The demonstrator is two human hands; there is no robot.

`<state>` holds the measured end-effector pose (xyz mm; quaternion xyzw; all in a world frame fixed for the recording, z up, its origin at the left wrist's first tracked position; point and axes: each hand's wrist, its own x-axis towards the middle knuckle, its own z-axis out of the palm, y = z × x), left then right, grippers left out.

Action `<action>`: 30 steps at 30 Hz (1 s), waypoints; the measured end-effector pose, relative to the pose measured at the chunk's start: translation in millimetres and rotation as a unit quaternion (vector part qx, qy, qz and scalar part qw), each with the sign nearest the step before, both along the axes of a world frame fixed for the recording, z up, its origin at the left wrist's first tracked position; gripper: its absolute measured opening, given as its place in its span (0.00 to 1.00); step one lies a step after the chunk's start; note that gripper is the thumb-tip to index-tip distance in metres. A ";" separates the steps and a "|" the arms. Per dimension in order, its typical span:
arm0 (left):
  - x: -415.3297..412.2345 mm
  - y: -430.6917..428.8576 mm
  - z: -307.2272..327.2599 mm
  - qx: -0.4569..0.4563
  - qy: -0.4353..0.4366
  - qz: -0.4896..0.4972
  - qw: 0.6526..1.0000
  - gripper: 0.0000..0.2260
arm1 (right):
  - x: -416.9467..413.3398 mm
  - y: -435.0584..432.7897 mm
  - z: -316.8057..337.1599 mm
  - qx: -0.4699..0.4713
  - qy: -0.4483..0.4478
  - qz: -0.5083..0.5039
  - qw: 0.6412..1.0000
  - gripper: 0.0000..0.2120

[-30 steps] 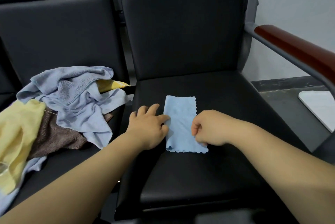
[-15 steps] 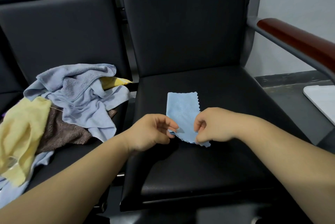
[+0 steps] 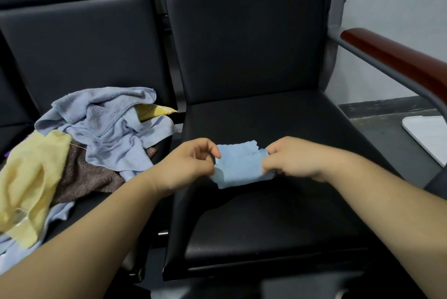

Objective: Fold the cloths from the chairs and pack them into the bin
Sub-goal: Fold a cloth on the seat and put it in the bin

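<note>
Mid-fold: small blue cloth [image 3: 242, 168] pinched in fingers of left hand [image 3: 188, 165] and right hand [image 3: 297, 158]; cloth heap [image 3: 104, 134] (unfolded) to do

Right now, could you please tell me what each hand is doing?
Left hand: pinching the small blue cloth.
Right hand: pinching the same cloth.

hands [image 3: 186, 165] [image 3: 295, 158] pinch blue cloth [image 3: 240, 168]

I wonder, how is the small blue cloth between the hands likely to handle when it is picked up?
Probably floppy: the small blue cloth sags and creases between the left hand and right hand, which pinch its ends. Likely light, since fingertip pinches carry it. Its folded layers may slip apart.
</note>
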<state>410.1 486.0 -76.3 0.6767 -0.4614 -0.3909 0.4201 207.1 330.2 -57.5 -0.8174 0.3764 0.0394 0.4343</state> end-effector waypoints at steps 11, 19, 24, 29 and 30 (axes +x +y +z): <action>12.4 -29.7 -29.7 -0.029 -0.021 0.124 0.992 0.10 | 23.2 -17.1 -32.5 0.004 -0.041 -0.100 0.994 0.12; 14.4 -57.3 -48.7 -0.004 -0.240 0.151 0.959 0.09 | 41.7 -30.6 -42.9 -0.040 0.028 -0.080 0.996 0.06; 10.2 -63.6 -53.7 0.043 -0.386 0.159 0.908 0.10 | 49.3 -31.1 -41.0 -0.071 0.083 -0.073 0.991 0.10; 1.1 -62.1 -50.7 0.067 -0.462 0.166 0.869 0.05 | 49.8 -35.5 -48.9 -0.100 0.092 -0.087 0.987 0.09; 2.2 -60.5 -48.4 0.065 -0.455 0.176 0.871 0.03 | 48.6 -36.9 -47.9 -0.109 0.086 -0.097 0.986 0.11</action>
